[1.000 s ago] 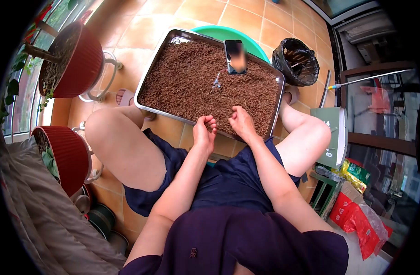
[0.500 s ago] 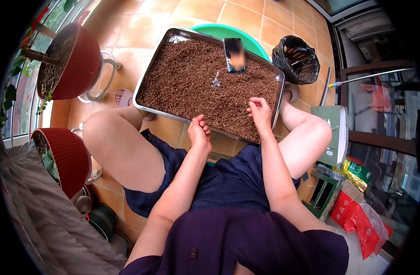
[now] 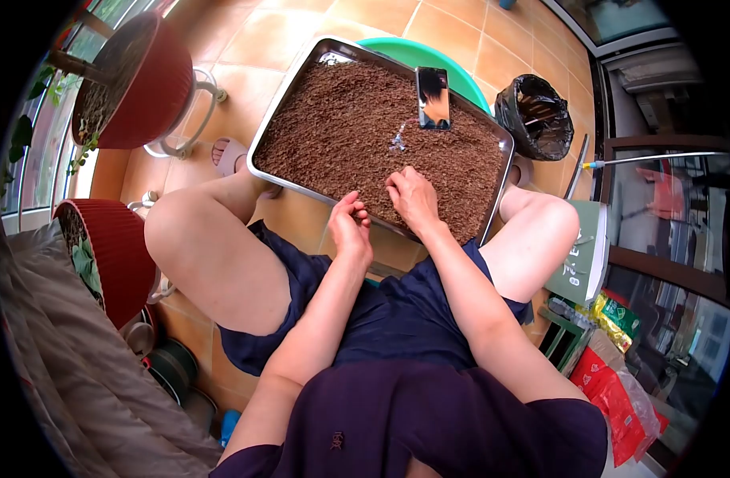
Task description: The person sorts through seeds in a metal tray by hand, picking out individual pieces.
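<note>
Small brown granules (image 3: 325, 119) fill a shallow metal tray (image 3: 295, 190) lying between my knees. Over the tray's near edge, my left hand (image 3: 351, 227) is half turned up with its fingers curled; whatever lies in them is hidden. My right hand (image 3: 414, 199) is at its right, back upward, fingertips drawn together at the surface of the granules. What those fingers pinch is too small to make out. A phone (image 3: 433, 99) with a lit or reflecting screen rests on the granules near the far edge. Beside it is a small shiny bluish-white thing (image 3: 398, 142).
A green basin (image 3: 417, 52) is behind the tray. At the right are a bin with a black bag (image 3: 532, 119), a green box (image 3: 576, 255) and a red packet (image 3: 612, 398). Red plant pots (image 3: 154, 88) stand at the left on the tiled floor.
My right hand has moved left across the granules, closer to my left hand. My left hand stays curled near the tray's edge. The whole view has shifted slightly.
</note>
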Tool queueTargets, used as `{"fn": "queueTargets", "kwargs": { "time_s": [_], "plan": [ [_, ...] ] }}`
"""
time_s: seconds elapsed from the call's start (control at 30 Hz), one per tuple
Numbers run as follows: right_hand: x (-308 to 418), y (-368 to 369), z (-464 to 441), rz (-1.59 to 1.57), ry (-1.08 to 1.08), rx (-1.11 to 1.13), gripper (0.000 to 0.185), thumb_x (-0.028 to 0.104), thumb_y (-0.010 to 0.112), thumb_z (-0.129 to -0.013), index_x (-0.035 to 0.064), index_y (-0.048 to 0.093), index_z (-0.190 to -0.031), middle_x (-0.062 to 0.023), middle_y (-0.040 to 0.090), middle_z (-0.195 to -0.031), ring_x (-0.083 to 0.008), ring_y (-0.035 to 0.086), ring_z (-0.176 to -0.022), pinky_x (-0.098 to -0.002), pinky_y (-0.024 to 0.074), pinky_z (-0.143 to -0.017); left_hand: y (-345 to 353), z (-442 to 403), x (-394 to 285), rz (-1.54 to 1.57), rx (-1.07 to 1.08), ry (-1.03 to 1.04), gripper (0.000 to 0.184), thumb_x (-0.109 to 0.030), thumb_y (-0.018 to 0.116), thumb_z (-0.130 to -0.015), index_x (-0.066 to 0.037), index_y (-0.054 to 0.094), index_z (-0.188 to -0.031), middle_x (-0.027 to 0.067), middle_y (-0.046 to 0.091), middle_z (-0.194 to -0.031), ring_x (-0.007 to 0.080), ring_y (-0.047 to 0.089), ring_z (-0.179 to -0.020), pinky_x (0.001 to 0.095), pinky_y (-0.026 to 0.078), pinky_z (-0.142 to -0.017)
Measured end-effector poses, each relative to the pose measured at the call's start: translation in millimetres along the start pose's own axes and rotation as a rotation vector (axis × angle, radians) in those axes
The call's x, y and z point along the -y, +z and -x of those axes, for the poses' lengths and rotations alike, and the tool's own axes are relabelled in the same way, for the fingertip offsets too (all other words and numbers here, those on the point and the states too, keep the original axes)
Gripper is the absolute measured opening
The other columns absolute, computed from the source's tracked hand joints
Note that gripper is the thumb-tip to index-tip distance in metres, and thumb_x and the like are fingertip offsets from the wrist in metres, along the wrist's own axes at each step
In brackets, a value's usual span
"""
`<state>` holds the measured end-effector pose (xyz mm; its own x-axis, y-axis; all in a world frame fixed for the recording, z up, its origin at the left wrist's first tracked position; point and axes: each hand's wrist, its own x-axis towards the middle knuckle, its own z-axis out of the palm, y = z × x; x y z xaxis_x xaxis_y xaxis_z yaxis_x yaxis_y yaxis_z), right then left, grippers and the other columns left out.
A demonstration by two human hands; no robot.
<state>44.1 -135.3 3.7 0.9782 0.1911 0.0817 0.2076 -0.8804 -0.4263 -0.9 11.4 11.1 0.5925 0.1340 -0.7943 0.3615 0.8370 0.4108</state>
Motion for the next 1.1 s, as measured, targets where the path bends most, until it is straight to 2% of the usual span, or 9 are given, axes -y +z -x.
{"fn": "queueTargets", "kwargs": {
  "time_s": [0.07,0.17,0.23,0.3,0.33,0.43,0.87,0.97,1.1],
  "plan": [
    [-5,1,1,0.073,0.006,0.012,0.01,0.018,0.071,-0.085,0.0116,0.069,-0.093,-0.0075,0.061,-0.086,-0.0252,0.065,-0.079,-0.0387,0.0524,-0.07,0,1,-4,0.004,-0.012,0.01,0.031,-0.008,0.046,-0.094,-0.003,0.058,-0.122,0.0001,0.057,-0.083,0.009,0.05,-0.07,0.0225,0.042,-0.061],
    [-12,-11,4,-0.158,0.278,0.072,0.01,0.019,0.07,-0.086,0.0112,0.069,-0.092,-0.01,0.062,-0.089,-0.028,0.064,-0.083,-0.0406,0.0523,-0.071,7,7,-8,0.012,-0.032,0.014,0.026,-0.014,0.051,-0.096,-0.004,0.061,-0.117,-0.0011,0.057,-0.082,0.0082,0.05,-0.069,0.0224,0.041,-0.06],
    [-30,-14,8,-0.308,0.261,0.024,0.013,0.019,0.07,-0.088,0.0093,0.071,-0.097,-0.0077,0.065,-0.09,-0.0204,0.065,-0.076,-0.0329,0.0535,-0.068,10,8,-6,0.009,-0.035,0.002,0.023,-0.017,0.054,-0.096,-0.005,0.063,-0.114,-0.0015,0.057,-0.081,0.0077,0.051,-0.069,0.0221,0.041,-0.06],
    [-39,-17,8,-0.858,0.637,0.108,0.014,0.017,0.066,-0.094,0.0046,0.068,-0.097,-0.0072,0.068,-0.094,-0.015,0.064,-0.071,-0.028,0.0547,-0.062,12,9,-4,-0.003,-0.031,-0.015,0.022,-0.019,0.056,-0.095,-0.006,0.063,-0.111,-0.0014,0.058,-0.081,0.0073,0.051,-0.068,0.0218,0.041,-0.059],
    [-42,-22,10,-1.003,0.66,0.101,0.019,0.019,0.062,-0.098,0.0019,0.063,-0.106,-0.0052,0.068,-0.096,-0.0109,0.063,-0.071,-0.0235,0.0553,-0.063,13,9,-3,-0.006,-0.029,-0.02,0.022,-0.02,0.057,-0.095,-0.006,0.064,-0.111,-0.0017,0.058,-0.081,0.0072,0.051,-0.068,0.0217,0.041,-0.059],
    [-45,-28,12,-1.154,0.761,0.067,0.019,0.017,0.06,-0.099,-0.0004,0.059,-0.106,-0.0089,0.069,-0.094,-0.0115,0.063,-0.066,-0.0269,0.0568,-0.059,13,10,-3,-0.019,-0.026,-0.024,0.02,-0.021,0.059,-0.095,-0.007,0.064,-0.109,-0.0023,0.057,-0.08,0.0072,0.051,-0.068,0.0219,0.041,-0.059],
    [-52,-29,19,-1.042,0.705,0.027,0.018,0.019,0.056,-0.101,0.0009,0.054,-0.105,-0.0113,0.068,-0.102,-0.0107,0.062,-0.069,-0.0251,0.056,-0.059,9,6,6,-0.043,-0.024,-0.039,0.015,-0.019,0.06,-0.094,-0.009,0.065,-0.103,-0.0025,0.058,-0.076,0.0077,0.051,-0.065,0.0229,0.04,-0.056],
    [-59,-26,19,-0.894,0.706,0.022,0.016,0.018,0.054,-0.101,0.0013,0.052,-0.101,-0.0128,0.068,-0.103,-0.0111,0.061,-0.065,-0.0253,0.0564,-0.058,9,4,7,-0.048,-0.028,-0.035,0.014,-0.019,0.061,-0.093,-0.009,0.065,-0.102,-0.0024,0.058,-0.076,0.0078,0.051,-0.064,0.0229,0.04,-0.056],
    [-60,-24,21,-0.933,0.693,0.002,0.016,0.017,0.054,-0.101,0.0011,0.051,-0.101,-0.0124,0.067,-0.1,-0.0111,0.06,-0.062,-0.0265,0.057,-0.055,8,2,9,-0.062,-0.045,-0.031,0.013,-0.018,0.062,-0.093,-0.009,0.065,-0.101,-0.0022,0.058,-0.076,0.008,0.051,-0.064,0.0229,0.04,-0.055]
  ]
}}
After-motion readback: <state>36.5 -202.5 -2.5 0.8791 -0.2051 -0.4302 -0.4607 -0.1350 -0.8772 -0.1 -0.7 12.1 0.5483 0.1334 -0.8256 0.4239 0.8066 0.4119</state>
